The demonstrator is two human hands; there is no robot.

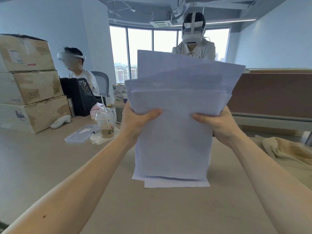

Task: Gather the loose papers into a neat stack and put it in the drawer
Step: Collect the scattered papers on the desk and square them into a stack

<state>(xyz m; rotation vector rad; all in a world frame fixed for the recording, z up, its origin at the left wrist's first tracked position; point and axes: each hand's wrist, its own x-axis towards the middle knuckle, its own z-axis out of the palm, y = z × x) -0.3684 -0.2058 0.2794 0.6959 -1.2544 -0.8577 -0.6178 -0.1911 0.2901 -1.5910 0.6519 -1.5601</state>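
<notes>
Two hands grip a stack of papers [175,132] above the pale surface [50,166]: the left hand [135,122] is closed on the stack's left edge with its thumb across the front sheet, and the right hand [217,124] is closed on the right edge in the same way. The sheets are uneven, with corners fanning out at the top and a few edges sticking out at the bottom. The raised stack hides most of a person in a white headset [194,36] across the surface. To the left stand three cardboard boxes [28,81], a black mesh file holder [82,97], a plastic cup with a straw [105,122], a clear flat container [79,134] and a white controller [60,121]; a second person [79,71] sits behind them. At the right edge lies a crumpled beige cloth [285,149].
</notes>
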